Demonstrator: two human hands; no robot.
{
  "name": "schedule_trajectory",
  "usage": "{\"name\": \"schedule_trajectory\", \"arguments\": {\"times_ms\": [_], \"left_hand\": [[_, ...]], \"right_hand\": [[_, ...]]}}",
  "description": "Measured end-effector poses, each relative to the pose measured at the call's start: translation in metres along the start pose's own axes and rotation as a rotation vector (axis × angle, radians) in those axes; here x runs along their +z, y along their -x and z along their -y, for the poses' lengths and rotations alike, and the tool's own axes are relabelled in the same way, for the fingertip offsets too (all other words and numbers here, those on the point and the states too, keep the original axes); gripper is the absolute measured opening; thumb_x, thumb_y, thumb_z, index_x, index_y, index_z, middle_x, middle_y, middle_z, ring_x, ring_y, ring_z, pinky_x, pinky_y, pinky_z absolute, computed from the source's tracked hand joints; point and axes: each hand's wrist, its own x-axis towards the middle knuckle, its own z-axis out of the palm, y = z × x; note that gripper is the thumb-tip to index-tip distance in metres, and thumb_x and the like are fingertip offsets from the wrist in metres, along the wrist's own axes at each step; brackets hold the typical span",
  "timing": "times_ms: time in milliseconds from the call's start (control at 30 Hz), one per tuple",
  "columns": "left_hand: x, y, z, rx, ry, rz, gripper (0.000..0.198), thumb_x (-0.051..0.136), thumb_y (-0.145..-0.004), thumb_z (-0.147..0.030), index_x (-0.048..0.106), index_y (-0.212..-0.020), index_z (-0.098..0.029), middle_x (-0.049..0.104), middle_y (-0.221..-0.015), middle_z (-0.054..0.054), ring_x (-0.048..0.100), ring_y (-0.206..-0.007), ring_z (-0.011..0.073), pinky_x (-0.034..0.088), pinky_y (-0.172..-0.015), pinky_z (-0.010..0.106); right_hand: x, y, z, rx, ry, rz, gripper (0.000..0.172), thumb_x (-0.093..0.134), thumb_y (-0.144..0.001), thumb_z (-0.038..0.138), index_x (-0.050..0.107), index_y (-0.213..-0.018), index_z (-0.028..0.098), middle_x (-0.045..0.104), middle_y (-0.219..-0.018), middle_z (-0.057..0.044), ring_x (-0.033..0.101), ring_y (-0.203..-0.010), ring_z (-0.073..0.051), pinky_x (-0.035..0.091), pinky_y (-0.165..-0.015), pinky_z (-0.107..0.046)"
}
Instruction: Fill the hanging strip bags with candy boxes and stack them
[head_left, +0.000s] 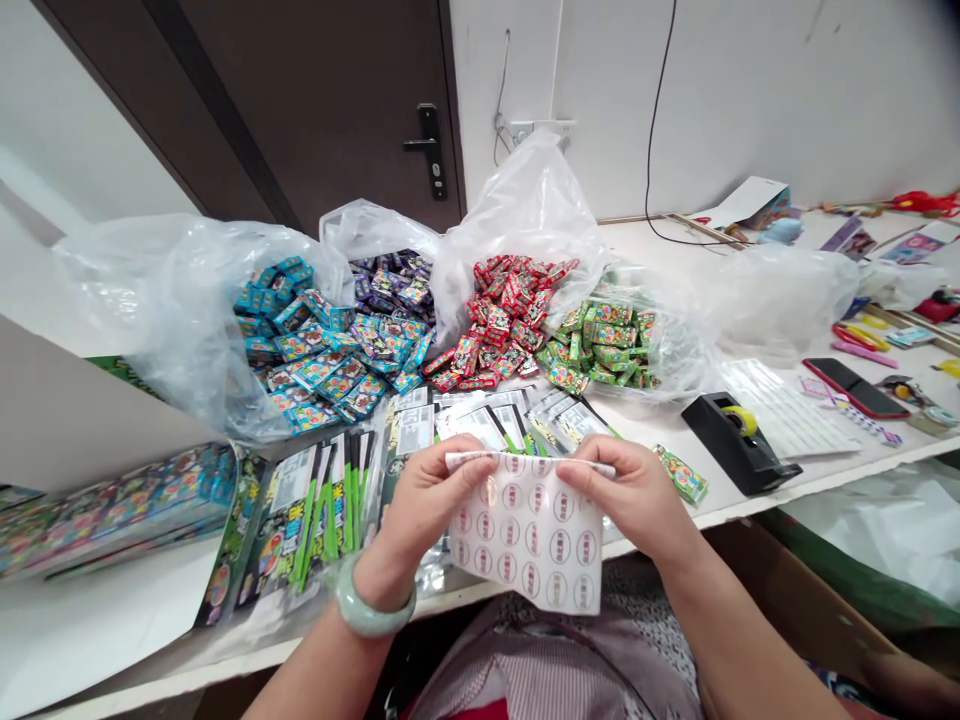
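1. Left hand [427, 510] and right hand [622, 490] are both pinching the curled top edge of a sheet of round stickers [529, 535], thumbs on top.
2. The sheet hangs just over the edge of a white table [817, 465], above flat printed packets [480, 425].
3. Jade bangle [373, 600] on the left wrist, nice one.
4. Behind: heaps of small blue boxes [322, 350], red boxes [499, 320] and green boxes [600, 345] on clear plastic bags [195, 320].
5. Black tape dispenser [731, 440] off to the right.
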Motion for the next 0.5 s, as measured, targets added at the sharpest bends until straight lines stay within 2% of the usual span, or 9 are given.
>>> {"name": "schedule_trajectory", "arguments": {"times_ms": [167, 233, 333, 433, 500], "left_hand": [[0.004, 0.0, -0.005, 0.043, 0.043, 0.045, 0.012, 0.071, -0.079, -0.026, 0.068, -0.072, -0.017, 0.061, -0.073, 0.002, 0.056, -0.069, 0.0133, 0.044, -0.061, 0.022], [0.006, -0.001, -0.009, 0.07, 0.036, 0.067, 0.009, 0.07, -0.08, -0.024, 0.069, -0.073, -0.017, 0.062, -0.073, 0.003, 0.057, -0.07, 0.0141, 0.045, -0.061, 0.023], [0.002, -0.002, -0.013, 0.17, -0.008, 0.076, 0.006, 0.067, -0.082, -0.019, 0.069, -0.077, -0.019, 0.063, -0.074, 0.003, 0.058, -0.072, 0.0147, 0.046, -0.064, 0.024], [-0.004, -0.003, -0.016, 0.263, -0.092, 0.082, 0.008, 0.064, -0.084, -0.015, 0.069, -0.082, -0.02, 0.064, -0.077, 0.003, 0.059, -0.075, 0.0148, 0.046, -0.069, 0.025], [-0.006, -0.004, -0.019, 0.289, -0.156, 0.136, 0.01, 0.063, -0.085, -0.014, 0.07, -0.083, -0.02, 0.064, -0.078, 0.004, 0.059, -0.075, 0.0149, 0.046, -0.069, 0.026]], "right_hand": [[-0.003, -0.002, -0.001, -0.013, 0.065, -0.012, 0.015, 0.071, -0.077, 0.035, 0.068, -0.079, 0.02, 0.066, -0.074, 0.0, 0.06, -0.07, -0.016, 0.046, -0.063, -0.026], [-0.007, -0.004, 0.001, -0.086, 0.153, 0.005, 0.016, 0.073, -0.077, 0.034, 0.071, -0.089, 0.023, 0.07, -0.087, -0.002, 0.063, -0.082, -0.019, 0.049, -0.073, -0.03], [-0.015, -0.007, 0.005, -0.246, 0.33, 0.051, 0.014, 0.073, -0.079, 0.033, 0.073, -0.09, 0.026, 0.071, -0.093, -0.003, 0.063, -0.092, -0.022, 0.047, -0.084, -0.037], [-0.022, -0.011, 0.01, -0.368, 0.456, 0.023, 0.021, 0.073, -0.081, 0.036, 0.071, -0.1, 0.028, 0.071, -0.101, -0.004, 0.062, -0.098, -0.023, 0.043, -0.09, -0.041], [-0.022, -0.013, 0.013, -0.421, 0.513, 0.04, 0.03, 0.076, -0.078, 0.038, 0.069, -0.106, 0.028, 0.071, -0.106, -0.003, 0.061, -0.102, -0.024, 0.041, -0.092, -0.041]]}}
